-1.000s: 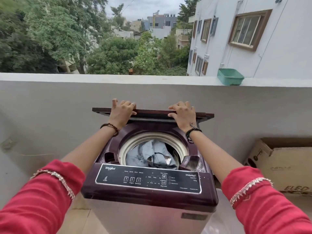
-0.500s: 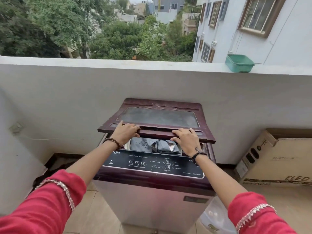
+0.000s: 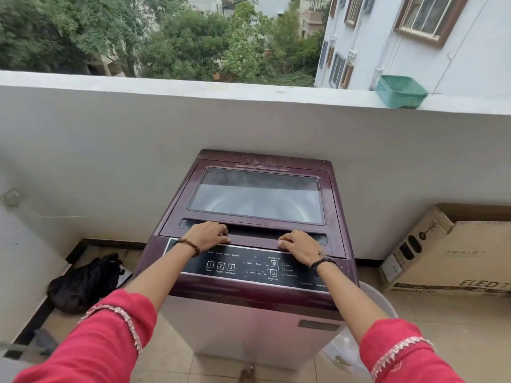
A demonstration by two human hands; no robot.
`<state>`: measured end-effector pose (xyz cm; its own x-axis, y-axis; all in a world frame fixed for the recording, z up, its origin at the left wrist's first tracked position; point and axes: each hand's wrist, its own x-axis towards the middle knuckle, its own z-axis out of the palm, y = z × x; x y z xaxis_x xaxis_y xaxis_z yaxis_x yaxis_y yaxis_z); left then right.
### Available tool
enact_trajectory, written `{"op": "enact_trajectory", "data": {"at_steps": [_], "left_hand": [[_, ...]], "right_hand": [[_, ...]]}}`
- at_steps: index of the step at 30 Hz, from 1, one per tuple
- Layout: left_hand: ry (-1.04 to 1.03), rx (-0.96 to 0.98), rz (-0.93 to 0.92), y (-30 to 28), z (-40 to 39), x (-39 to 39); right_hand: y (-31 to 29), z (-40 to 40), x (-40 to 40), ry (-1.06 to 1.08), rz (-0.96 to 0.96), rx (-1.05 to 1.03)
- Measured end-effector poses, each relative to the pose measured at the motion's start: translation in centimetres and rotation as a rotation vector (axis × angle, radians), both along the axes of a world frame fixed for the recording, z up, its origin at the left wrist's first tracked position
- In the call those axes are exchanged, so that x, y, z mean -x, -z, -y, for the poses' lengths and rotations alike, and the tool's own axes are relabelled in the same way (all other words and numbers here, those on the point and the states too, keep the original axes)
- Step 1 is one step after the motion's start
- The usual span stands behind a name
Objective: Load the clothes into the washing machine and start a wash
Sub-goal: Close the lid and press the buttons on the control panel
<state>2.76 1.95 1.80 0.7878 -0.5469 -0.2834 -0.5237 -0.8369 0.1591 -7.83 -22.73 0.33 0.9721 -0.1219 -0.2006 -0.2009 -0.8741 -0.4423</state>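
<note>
Washer [image 3: 249,324] stands against wall [image 3: 110,150], box [image 3: 453,252] to right, bag [image 3: 83,283] to left, open floor [image 3: 442,313] in front. Lid [image 3: 257,197] lies flat on top, long axis left-right, handle edge nearest. Left hand [image 3: 206,236] and right hand [image 3: 300,246] grip that edge.

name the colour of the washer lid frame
Washer lid frame is dark maroon; head view shows it.

Red left sleeve [image 3: 110,338] at seven o'clock, red right sleeve [image 3: 401,355] at five o'clock, both cuffs edged with pale lace trim [image 3: 128,323], brown bead bracelet [image 3: 190,244] on left wrist, black thread band [image 3: 322,262] on right wrist, ring [image 3: 223,225] on left hand [image 3: 208,236]
</note>
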Motion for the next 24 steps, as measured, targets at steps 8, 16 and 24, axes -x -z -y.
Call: {"op": "enact_trajectory", "data": {"at_steps": [8, 16, 24], "left_hand": [[-0.111, 0.077, -0.046, 0.1, 0.6, 0.0], [-0.232, 0.305, -0.059, 1.3, 0.4, 1.7], [-0.201, 0.407, 0.108, 2.3, -0.9, 5.8]], "right_hand": [[0.6, -0.4, -0.3, 0.161, -0.002, -0.094], [1.0, -1.1, 0.3, 0.134, 0.072, 0.072], [0.6, -3.5, 1.6, -0.015, 0.318, 0.214]]}}
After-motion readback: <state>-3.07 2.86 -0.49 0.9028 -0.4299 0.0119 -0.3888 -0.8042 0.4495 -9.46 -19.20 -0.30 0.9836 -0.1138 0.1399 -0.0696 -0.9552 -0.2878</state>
